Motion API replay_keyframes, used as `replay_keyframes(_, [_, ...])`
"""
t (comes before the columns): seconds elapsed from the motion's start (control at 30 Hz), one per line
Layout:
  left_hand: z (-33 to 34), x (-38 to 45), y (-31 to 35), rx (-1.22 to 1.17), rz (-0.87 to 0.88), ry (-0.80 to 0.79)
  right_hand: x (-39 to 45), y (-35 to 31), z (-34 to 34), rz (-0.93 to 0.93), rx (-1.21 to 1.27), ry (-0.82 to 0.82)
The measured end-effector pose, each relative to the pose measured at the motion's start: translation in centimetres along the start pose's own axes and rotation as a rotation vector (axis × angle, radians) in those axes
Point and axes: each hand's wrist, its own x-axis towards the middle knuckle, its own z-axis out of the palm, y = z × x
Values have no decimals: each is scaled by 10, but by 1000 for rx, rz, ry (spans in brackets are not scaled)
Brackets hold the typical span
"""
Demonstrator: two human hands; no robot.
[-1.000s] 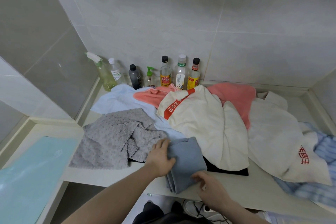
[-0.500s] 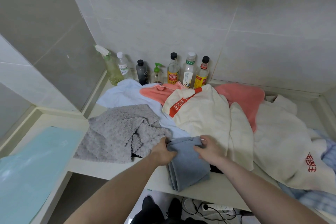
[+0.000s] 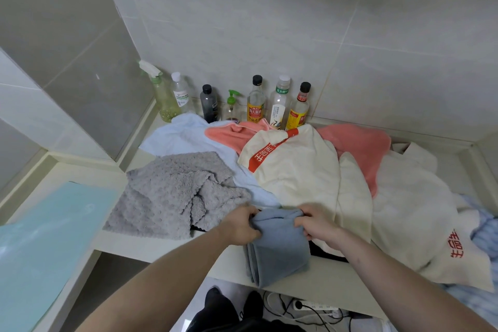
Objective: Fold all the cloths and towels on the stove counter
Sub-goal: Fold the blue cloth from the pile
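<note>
Lower centre, left hand and right hand pinch a folded blue-grey terry towel's far corners — soft, light, probably floppy.

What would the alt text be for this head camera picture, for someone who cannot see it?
Two bare hands, left hand and right hand, grip the far end of a folded blue-grey towel at the front edge of a counter. Behind lie unfolded cloths: a grey towel, cream towels, pink ones. Bottles line the tiled wall.
</note>
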Motion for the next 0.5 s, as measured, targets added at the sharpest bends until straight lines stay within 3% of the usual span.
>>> replay_keyframes(0.13, [2, -9, 15, 96, 95, 198, -3, 10, -6, -52, 15, 75])
replay_keyframes(0.3, [14, -32, 29, 469, 263, 372, 0, 27, -2, -81, 130, 188])
replay_keyframes(0.5, [39, -47, 8, 481, 425, 379, -11, 55, 1, -246, 5, 217])
